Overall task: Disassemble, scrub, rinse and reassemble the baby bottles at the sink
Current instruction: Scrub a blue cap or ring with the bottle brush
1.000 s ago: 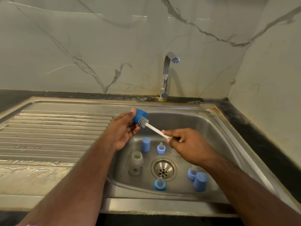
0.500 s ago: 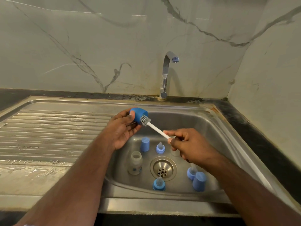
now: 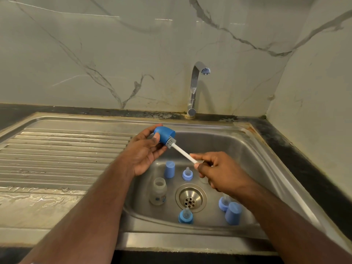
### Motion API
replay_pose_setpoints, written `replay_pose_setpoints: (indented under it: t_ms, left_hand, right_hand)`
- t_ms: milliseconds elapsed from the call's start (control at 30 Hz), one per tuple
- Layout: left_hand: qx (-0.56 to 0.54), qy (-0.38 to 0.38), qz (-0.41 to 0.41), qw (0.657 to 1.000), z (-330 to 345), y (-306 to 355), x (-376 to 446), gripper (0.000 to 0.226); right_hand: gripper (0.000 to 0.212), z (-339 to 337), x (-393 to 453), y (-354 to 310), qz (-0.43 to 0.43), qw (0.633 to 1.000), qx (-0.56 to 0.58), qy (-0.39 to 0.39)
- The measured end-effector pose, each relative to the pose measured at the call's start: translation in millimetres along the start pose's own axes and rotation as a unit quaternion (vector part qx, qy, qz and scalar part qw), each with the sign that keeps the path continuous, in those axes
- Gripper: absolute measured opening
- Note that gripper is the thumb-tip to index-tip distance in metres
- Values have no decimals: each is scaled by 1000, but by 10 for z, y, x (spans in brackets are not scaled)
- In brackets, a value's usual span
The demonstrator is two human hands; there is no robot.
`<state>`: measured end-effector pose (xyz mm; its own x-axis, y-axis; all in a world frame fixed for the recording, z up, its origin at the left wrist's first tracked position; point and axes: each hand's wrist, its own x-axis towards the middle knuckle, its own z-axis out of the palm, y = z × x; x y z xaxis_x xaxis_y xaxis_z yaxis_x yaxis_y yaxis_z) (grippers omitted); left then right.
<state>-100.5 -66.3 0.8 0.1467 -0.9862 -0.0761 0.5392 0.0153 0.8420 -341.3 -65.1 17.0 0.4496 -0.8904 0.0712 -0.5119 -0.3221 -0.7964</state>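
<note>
A blue bottle cap (image 3: 164, 134) is held above the sink basin (image 3: 247, 159), the left hand (image 3: 144, 151) curling its fingers round it. The right hand (image 3: 219, 168) pinches the white brush (image 3: 181, 149) handle, bristles at the cap's mouth. A clear bottle (image 3: 158, 191) stands in the basin below.

Blue cap (image 3: 164, 134), white brush (image 3: 184, 153) handle (grey bristles), grey-veined marble wall (image 3: 95, 54)

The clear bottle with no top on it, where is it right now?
In the head view, the clear bottle stands upright in the sink, on the basin's left side, just left of the drain and in front of a blue cap.
</note>
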Motion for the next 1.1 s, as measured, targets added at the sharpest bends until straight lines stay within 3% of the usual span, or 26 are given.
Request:
replay_pose_setpoints:
  t_ms: [133, 267, 333, 433, 567, 667, 733, 800, 900, 1000, 1100]
  left_hand:
    - [2, -6, -26, 1000, -2, 20, -16, 43]
    - [-3, 34, -7, 999, 70, 8, -48, 48]
    - [11, 45, 13, 999, 91, -5, -54, 51]
    - [13, 29, 22, 999, 82, 4, -71, 42]
    - [-13, 17, 12, 1000, 55, 14, -66, 57]
    - [-8, 13, 3, 1000, 29, 12, -45, 61]
    - [-3, 4, -1, 1000, 6, 20, -38, 60]
    - [7, -1, -4, 1000, -6, 17, -35, 55]
    - [34, -3, -4, 999, -14, -2, -42, 43]
    - [39, -3, -7, 999, -26, 2, -53, 48]
    - [30, -11, -14, 999, -17, 12, -60, 52]
  right_hand:
    - [38, 20, 18, -31, -44, 979, -185, 72]
    - [43, 35, 14, -78, -77, 943, -317, 65]
    - [41, 56, 10, -110, -68, 962, -262, 43]
    - [35, 36, 12, -61, -25, 996, -78, -18]
    - [33, -26, 1, -15, 31, 995, 98, -12]
    - [34, -19, 9, 23, -25, 995, -82, 54]
    - [38, -4, 19, 16, -52, 971, -222, 76]
    - [42, 27, 20, -30, -56, 959, -271, 65]
    - [41, 13, 15, -91, -46, 964, -262, 13]
    - [36, -69, -25, -71, -30, 986, -160, -28]
    - [35, -70, -35, -13, -33, 990, -129, 34]
